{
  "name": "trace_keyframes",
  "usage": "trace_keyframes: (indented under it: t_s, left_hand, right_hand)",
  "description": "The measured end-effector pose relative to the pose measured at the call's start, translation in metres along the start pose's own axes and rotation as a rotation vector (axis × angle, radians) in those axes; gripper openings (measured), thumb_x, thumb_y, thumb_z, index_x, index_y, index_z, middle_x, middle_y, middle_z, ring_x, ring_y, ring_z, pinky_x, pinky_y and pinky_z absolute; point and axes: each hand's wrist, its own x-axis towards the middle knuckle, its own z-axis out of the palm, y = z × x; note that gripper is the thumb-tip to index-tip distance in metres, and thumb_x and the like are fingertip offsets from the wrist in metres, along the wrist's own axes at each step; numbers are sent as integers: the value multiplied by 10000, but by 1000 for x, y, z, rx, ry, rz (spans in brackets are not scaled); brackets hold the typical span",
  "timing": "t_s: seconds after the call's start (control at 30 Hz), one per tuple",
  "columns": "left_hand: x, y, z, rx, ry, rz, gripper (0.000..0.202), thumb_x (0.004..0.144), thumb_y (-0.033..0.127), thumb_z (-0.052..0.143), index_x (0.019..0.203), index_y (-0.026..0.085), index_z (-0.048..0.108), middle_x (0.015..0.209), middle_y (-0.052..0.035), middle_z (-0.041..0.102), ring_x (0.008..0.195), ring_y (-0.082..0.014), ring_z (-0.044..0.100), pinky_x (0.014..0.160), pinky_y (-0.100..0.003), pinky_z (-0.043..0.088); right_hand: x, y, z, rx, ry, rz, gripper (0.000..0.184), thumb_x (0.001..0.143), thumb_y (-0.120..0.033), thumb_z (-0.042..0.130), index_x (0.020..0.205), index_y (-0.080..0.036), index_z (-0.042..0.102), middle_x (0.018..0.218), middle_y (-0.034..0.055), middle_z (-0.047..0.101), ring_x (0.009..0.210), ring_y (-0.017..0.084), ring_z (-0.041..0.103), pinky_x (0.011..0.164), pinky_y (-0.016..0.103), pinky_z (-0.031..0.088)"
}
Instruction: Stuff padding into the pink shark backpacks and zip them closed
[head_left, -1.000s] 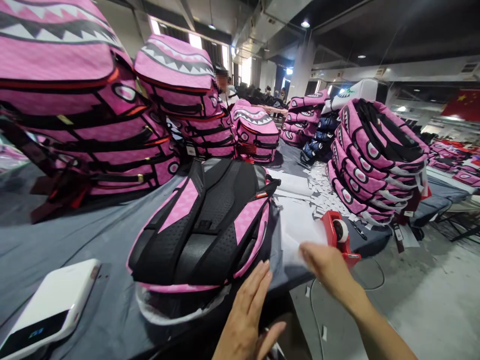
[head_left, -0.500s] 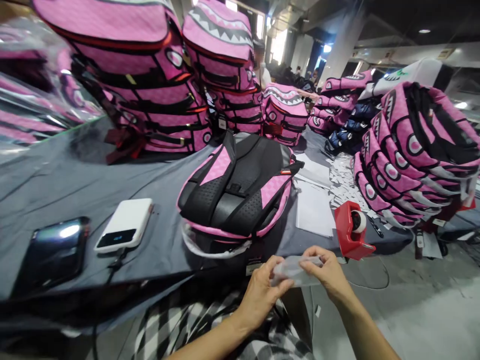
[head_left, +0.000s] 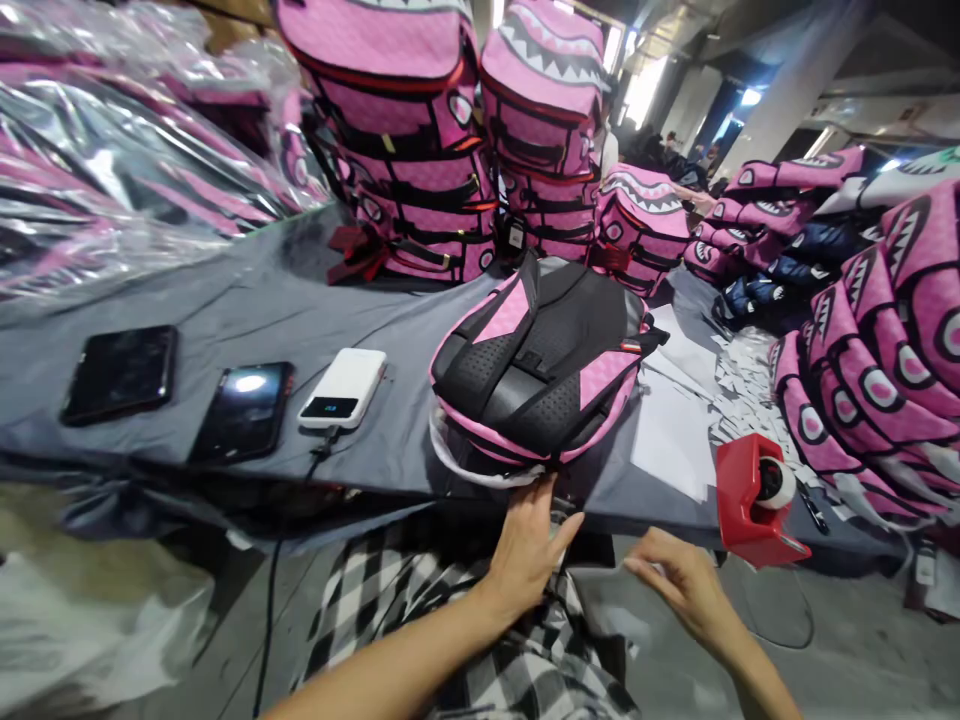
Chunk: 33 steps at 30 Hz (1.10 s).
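A pink and black backpack (head_left: 540,360) lies on the cloth-covered table, straps side up, with a whitish band along its near edge. My left hand (head_left: 529,550) reaches to that near edge, fingers stretched forward and thumb spread away. Its fingertips are partly hidden under the backpack's rim, where a dark strap or tag hangs. Below the table edge, my right hand (head_left: 679,580) is closed in a pinch on a small clear plastic bag (head_left: 611,605), which hangs to the left of the fingers and is blurred.
A red tape dispenser (head_left: 754,500) stands at the table's front edge, right of white paper sheets (head_left: 671,440). Stacked pink backpacks (head_left: 405,130) rise behind; more pink bags (head_left: 870,350) lie at right. A white power bank (head_left: 345,388), a phone (head_left: 244,410) and a dark tablet (head_left: 120,372) lie left.
My left hand has let go of the plastic bag and moved up to the backpack's near edge. My right hand has lowered slightly with the bag. The view has turned left.
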Motion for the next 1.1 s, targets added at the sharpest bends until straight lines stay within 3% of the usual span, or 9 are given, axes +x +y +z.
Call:
trace_keyframes:
  t_s: [0.1, 0.2, 0.37, 0.53, 0.63, 0.73, 0.83, 1.0, 1.1]
  left_hand:
    - [22, 8, 10, 33, -60, -136, 258, 875, 342, 608, 1060, 192, 708, 1066, -132, 746, 1082, -320, 673, 1037, -479, 459]
    - [23, 8, -4, -89, -88, -217, 199, 872, 260, 551, 924, 198, 733, 869, -63, 759, 841, -239, 709, 847, -349, 519]
    - [-9, 8, -40, -376, -58, -266, 340, 891, 486, 587, 786, 185, 705, 698, 3, 680, 635, -153, 616, 607, -237, 454]
    - [-22, 21, -36, -200, -40, 83, 243, 985, 361, 537, 900, 192, 689, 795, -9, 702, 713, -146, 646, 679, -230, 487]
    - [-16, 22, -19, 133, -57, 386, 227, 1010, 205, 446, 954, 170, 663, 790, -33, 682, 704, -165, 633, 717, -281, 511]
    - [-12, 20, -10, 347, -51, 471, 225, 976, 123, 445, 1013, 160, 663, 822, -57, 656, 738, -192, 625, 747, -339, 531]
    - [-15, 16, -14, 146, -16, 342, 200, 973, 190, 489, 1017, 202, 684, 930, -70, 633, 875, -205, 627, 788, -343, 537]
    - [-16, 11, -27, -520, 244, -284, 269, 848, 432, 669, 1005, 214, 655, 1011, -64, 666, 1002, -223, 643, 944, -374, 507]
    - [-3, 21, -28, -929, 173, -531, 467, 687, 452, 801, 1046, 192, 652, 1099, -92, 724, 1072, -250, 660, 1001, -384, 482]
  right_hand:
    - [5, -5, -6, 31, -72, -40, 492, 962, -591, 486, 815, -194, 737, 781, 46, 707, 724, 173, 646, 698, 232, 491]
    - [11, -5, -26, 14, -4, -15, 508, 959, -601, 475, 818, -185, 731, 739, 41, 711, 684, 180, 649, 643, 224, 492]
    - [48, -9, -29, -104, 6, -62, 467, 944, -574, 486, 839, -197, 741, 739, 49, 711, 661, 178, 618, 666, 251, 475]
    - [107, -24, 18, 13, -49, -88, 572, 881, -655, 457, 592, -178, 583, 494, -20, 438, 491, 109, 348, 495, 232, 302]
    - [118, -34, 31, 203, 40, -54, 609, 874, -704, 410, 642, -167, 581, 550, -11, 460, 530, 114, 366, 504, 235, 321]
    - [111, -44, 35, 257, 83, -3, 509, 829, -652, 538, 727, -159, 613, 615, -3, 522, 574, 125, 419, 542, 242, 384]
    - [104, -50, 41, 201, 163, 11, 315, 731, -456, 665, 825, -156, 645, 686, -5, 574, 625, 136, 464, 590, 245, 420]
    - [110, -44, 41, 194, 99, 9, 230, 700, -329, 552, 811, -152, 648, 631, -35, 526, 565, 106, 414, 551, 227, 373]
    - [116, -41, 32, 220, 9, 36, 225, 672, -324, 556, 788, -148, 634, 619, -39, 506, 559, 97, 396, 526, 217, 332]
